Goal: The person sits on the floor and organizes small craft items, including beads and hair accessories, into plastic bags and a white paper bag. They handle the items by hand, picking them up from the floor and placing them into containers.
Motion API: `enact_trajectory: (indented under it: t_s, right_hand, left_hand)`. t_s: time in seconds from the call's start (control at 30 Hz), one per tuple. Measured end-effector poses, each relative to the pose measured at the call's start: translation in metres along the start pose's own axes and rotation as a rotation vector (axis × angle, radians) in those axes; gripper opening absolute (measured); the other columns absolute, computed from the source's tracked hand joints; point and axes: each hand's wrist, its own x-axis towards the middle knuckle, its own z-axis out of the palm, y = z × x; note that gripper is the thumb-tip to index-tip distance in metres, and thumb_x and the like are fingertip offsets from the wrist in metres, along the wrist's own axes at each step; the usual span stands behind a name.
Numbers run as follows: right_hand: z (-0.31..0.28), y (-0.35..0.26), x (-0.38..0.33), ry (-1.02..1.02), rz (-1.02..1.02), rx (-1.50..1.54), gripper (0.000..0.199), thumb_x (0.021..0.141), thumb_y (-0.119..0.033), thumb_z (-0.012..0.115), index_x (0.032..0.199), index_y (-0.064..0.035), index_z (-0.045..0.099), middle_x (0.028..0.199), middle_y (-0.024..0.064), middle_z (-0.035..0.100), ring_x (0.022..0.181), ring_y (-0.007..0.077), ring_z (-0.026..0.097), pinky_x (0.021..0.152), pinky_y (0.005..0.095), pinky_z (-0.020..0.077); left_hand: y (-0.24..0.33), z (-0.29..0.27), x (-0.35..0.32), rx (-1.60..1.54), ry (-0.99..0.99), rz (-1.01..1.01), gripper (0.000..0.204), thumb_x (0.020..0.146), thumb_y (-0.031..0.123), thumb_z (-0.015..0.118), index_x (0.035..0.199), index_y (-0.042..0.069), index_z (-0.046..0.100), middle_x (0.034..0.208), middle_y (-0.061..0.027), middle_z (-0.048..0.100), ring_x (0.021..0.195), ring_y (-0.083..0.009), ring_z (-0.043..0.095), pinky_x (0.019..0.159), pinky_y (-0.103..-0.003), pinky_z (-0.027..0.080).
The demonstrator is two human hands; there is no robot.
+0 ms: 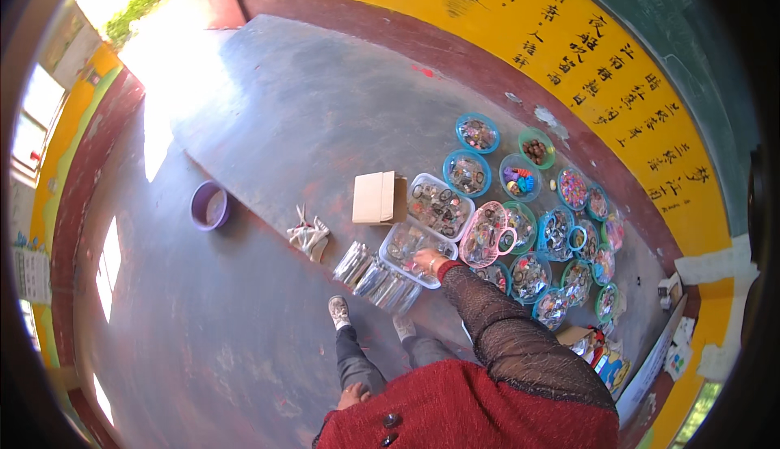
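My right hand (426, 260) reaches down into a clear plastic bin (404, 273) of small mixed pieces. Its fingers look drawn together among the pieces, and what they grip is too small to make out. A bracelet circles that wrist. My left hand (353, 395) lies on my thigh with nothing seen in it, its fingers laid over the dark trousers. Just behind the first bin stands a second clear bin (461, 225) holding ring-shaped and other small items. Silvery flat packets (378, 281) are lined up in rows beside the nearer bin, close to my shoes.
A cardboard box (375, 198) adjoins the bins. On the right are a pink basket (486, 242), a blue basket (556, 234) and several bowls of small goods. A white strappy bundle (309, 236) and a purple bucket (210, 205) are on the left. A floor step edge runs between them.
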Motion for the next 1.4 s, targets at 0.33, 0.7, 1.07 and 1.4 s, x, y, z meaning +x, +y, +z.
enact_trajectory:
  t_s: [0.33, 0.7, 1.07, 1.4]
  right_hand:
    - [0.038, -0.034, 0.146, 0.293, 0.309, 0.934, 0.05, 0.076, -0.018, 0.062, 0.118, -0.0053, 0.037, 0.09, 0.0131, 0.059, 0.063, 0.0176, 0.061, 0.045, 0.0281, 0.0482]
    - [0.034, -0.055, 0.245, 0.339, 0.478, 0.783, 0.054, 0.076, -0.019, 0.057, 0.122, -0.0131, 0.029, 0.086, 0.0104, 0.061, 0.068, 0.0203, 0.059, 0.049, 0.0381, 0.0434]
    - [0.05, -0.15, 0.212, 0.363, 0.095, 0.121, 0.024, 0.08, -0.023, 0.054, 0.069, -0.0022, 0.058, 0.06, 0.0134, 0.059, 0.046, 0.023, 0.059, 0.046, 0.0364, 0.0472]
    - [0.078, -0.018, -0.137, 0.271, 0.485, 0.479, 0.023, 0.083, -0.019, 0.053, 0.097, -0.0004, 0.054, 0.078, 0.0166, 0.06, 0.051, 0.0263, 0.062, 0.047, 0.0345, 0.0502]
  left_hand:
    - [-0.029, -0.08, 0.044, 0.118, -0.11, 0.168, 0.057, 0.078, 0.037, 0.056, 0.125, 0.009, 0.042, 0.129, -0.0255, 0.037, 0.121, -0.0424, 0.033, 0.101, -0.045, 0.03]
    - [-0.127, -0.071, 0.046, 0.004, -0.147, 0.344, 0.052, 0.074, 0.022, 0.059, 0.121, 0.007, 0.045, 0.13, -0.0231, 0.035, 0.121, -0.04, 0.034, 0.102, -0.042, 0.03]
    - [-0.075, -0.105, 0.056, -0.001, -0.063, 0.252, 0.053, 0.074, 0.032, 0.059, 0.119, 0.007, 0.048, 0.125, -0.0238, 0.04, 0.117, -0.0387, 0.039, 0.098, -0.042, 0.034]
    - [-0.102, -0.17, 0.135, 0.373, -0.431, 0.402, 0.059, 0.077, 0.047, 0.054, 0.124, 0.013, 0.046, 0.13, -0.0131, 0.041, 0.12, -0.0335, 0.038, 0.099, -0.04, 0.034]
